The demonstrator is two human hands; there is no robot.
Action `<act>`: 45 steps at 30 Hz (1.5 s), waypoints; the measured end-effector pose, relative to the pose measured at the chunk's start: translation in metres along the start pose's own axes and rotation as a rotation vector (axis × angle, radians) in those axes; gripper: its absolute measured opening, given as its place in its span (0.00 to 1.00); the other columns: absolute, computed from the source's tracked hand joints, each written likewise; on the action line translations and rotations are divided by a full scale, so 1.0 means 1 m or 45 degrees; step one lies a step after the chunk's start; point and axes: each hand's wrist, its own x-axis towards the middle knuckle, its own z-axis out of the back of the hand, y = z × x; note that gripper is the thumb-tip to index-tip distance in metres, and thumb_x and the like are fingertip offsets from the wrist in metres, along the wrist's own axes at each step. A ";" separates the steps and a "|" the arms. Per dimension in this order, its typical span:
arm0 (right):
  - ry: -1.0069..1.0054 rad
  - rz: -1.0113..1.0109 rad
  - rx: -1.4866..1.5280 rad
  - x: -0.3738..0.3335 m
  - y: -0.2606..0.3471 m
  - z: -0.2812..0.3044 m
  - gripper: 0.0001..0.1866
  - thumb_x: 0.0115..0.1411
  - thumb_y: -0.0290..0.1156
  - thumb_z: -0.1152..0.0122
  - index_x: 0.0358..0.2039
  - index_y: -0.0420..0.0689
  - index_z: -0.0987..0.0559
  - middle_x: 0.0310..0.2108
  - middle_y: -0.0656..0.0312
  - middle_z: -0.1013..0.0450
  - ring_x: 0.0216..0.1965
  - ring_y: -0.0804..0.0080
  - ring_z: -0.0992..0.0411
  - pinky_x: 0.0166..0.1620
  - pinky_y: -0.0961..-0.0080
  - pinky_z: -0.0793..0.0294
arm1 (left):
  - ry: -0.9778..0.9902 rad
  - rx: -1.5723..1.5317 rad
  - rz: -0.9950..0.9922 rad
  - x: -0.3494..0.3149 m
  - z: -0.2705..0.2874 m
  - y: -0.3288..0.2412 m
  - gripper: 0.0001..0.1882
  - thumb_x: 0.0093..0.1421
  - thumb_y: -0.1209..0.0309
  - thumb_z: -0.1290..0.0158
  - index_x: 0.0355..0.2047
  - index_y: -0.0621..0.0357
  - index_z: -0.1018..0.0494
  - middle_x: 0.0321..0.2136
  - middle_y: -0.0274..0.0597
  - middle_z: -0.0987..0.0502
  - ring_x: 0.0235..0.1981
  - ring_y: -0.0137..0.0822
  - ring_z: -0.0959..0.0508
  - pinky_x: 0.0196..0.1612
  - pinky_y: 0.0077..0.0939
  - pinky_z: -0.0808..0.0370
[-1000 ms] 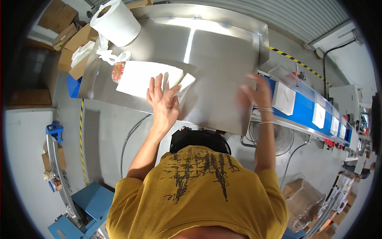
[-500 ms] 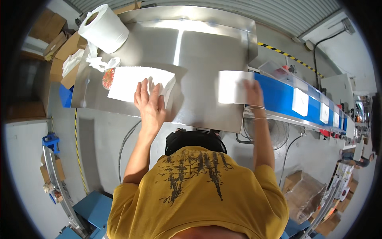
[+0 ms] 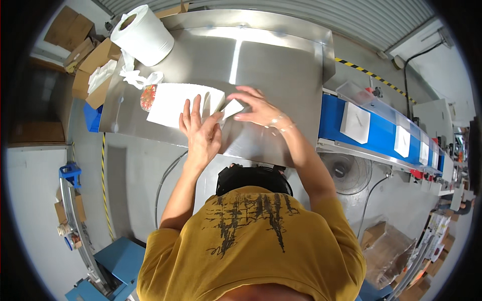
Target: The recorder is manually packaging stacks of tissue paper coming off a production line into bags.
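A stack of white paper-like sheets [image 3: 170, 105] lies on a steel table [image 3: 281, 60]. My left hand [image 3: 201, 138] rests over its near right part, fingers stretched out and apart. At the stack's right end, one white flap [image 3: 232, 108] sticks up beside my left fingertips. My right hand [image 3: 261, 111] reaches round this flap from the right, thumb and fingers spread; whether they touch it I cannot tell. A round red-speckled thing [image 3: 148, 98] shows at the stack's left edge, partly covered.
A big white roll [image 3: 150, 42] stands at the table's far left, with a crumpled white strip [image 3: 143, 79] hanging off. On the right, a blue conveyor belt [image 3: 331, 118] with clear side guards carries several white pieces [image 3: 355, 123]. Open cardboard box [image 3: 100, 75] beyond the left edge; fan [image 3: 346, 173] under the conveyor.
My right hand has left a white piece by the conveyor and come back left to the stack. That piece now lies on the belt. A flap now stands up at the stack's right end.
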 end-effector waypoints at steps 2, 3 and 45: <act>-0.109 0.233 -0.295 0.011 -0.018 -0.007 0.28 0.53 0.36 0.33 0.54 0.48 0.30 0.58 0.58 0.37 0.60 0.58 0.42 0.51 0.67 0.30 | -0.007 -0.004 0.016 0.003 0.002 -0.001 0.15 0.50 0.76 0.44 0.40 0.53 0.22 0.63 0.55 0.46 0.66 0.60 0.53 0.63 0.59 0.57; -0.197 0.474 -0.585 0.012 -0.022 -0.007 0.27 0.53 0.37 0.34 0.53 0.47 0.30 0.58 0.58 0.37 0.61 0.59 0.44 0.51 0.66 0.30 | -0.020 0.005 0.050 0.004 0.004 0.000 0.13 0.51 0.74 0.43 0.39 0.54 0.22 0.63 0.56 0.46 0.66 0.60 0.53 0.63 0.58 0.57; -1.269 -0.999 -0.970 -0.175 -0.123 0.141 0.30 0.52 0.44 0.36 0.51 0.40 0.29 0.47 0.50 0.28 0.49 0.52 0.30 0.50 0.60 0.31 | -0.167 0.065 0.139 -0.001 0.002 0.032 0.24 0.49 0.81 0.43 0.48 0.52 0.25 0.60 0.51 0.40 0.63 0.57 0.45 0.62 0.50 0.47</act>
